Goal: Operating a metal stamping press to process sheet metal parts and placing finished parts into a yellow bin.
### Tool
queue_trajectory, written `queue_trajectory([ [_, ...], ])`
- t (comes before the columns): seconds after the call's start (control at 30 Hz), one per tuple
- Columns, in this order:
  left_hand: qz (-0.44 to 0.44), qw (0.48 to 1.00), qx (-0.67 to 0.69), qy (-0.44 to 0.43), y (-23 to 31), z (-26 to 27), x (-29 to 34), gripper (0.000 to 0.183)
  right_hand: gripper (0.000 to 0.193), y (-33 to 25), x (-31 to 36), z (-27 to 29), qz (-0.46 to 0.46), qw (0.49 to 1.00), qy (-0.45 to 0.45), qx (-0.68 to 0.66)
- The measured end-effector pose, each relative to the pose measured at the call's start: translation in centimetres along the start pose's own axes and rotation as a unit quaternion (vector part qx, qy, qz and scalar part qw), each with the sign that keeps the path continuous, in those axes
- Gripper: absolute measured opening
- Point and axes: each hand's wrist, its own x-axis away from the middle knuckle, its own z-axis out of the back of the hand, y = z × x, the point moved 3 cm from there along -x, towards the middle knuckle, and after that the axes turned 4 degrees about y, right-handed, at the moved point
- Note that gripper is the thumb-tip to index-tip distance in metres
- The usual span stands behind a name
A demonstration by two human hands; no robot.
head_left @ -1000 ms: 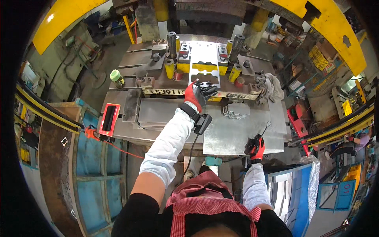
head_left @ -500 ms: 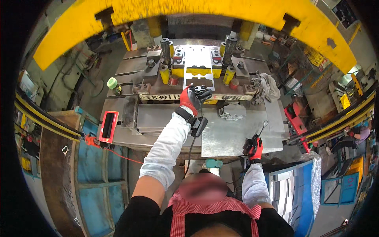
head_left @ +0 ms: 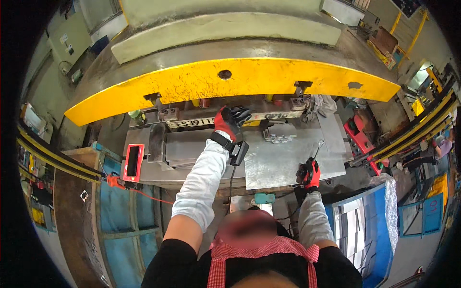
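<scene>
Red-and-black gloves [head_left: 229, 124], yellow beam [head_left: 249, 79], checked apron [head_left: 252, 249]

We count two gloved hands, the left hand [head_left: 232, 122] and the right hand [head_left: 309, 174]; two white sleeves [head_left: 201, 177]; one thin tool [head_left: 319, 148]; one yellow beam [head_left: 259, 81], with one round hole [head_left: 224, 75] and two notches [head_left: 302, 87]; one bottle [head_left: 138, 117]; one red-edged object [head_left: 131, 179]; one grey cloth [head_left: 324, 105]; one large metal sheet [head_left: 269, 168]; one pile of small cut plates [head_left: 280, 132], but their number we cannot tell.
</scene>
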Motion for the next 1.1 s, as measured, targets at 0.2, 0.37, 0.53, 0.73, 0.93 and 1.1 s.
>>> queue_trajectory([
  [0.2, 0.019, 0.999, -0.019, -0.04, 0.1, 0.5, -0.8, 0.051, 0.018, 0.3, -0.3, 0.2, -0.027, 0.999, 0.017, 0.009],
  [0.37, 0.011, 0.998, -0.048, -0.05, 0.3, 0.3, -0.5, 0.053, 0.016, 0.6, -0.8, 0.2, -0.01, 1.0, -0.005, -0.01],
  [0.53, 0.016, 0.999, -0.041, -0.012, 0.4, 0.9, -0.7, 0.041, 0.018, 1.4, -1.0, 1.7, -0.013, 0.999, -0.022, 0.045],
  [0.73, -0.009, 0.998, -0.044, -0.039, -0.3, 2.6, 0.4, 0.04, 0.044, -4.8, 2.1, -7.7, 0.145, 0.977, -0.077, 0.134],
  [0.93, -0.02, 0.994, -0.046, -0.092, -2.0, 5.2, 5.0, 0.038, 0.036, -10.9, -2.4, -26.4, 0.102, 0.885, -0.377, 0.254],
  [1.1, -0.081, 0.989, -0.095, -0.075, -0.1, 7.1, 10.3, 0.028, 0.029, -8.3, -3.3, -29.2, 0.081, 0.839, -0.459, 0.282],
])
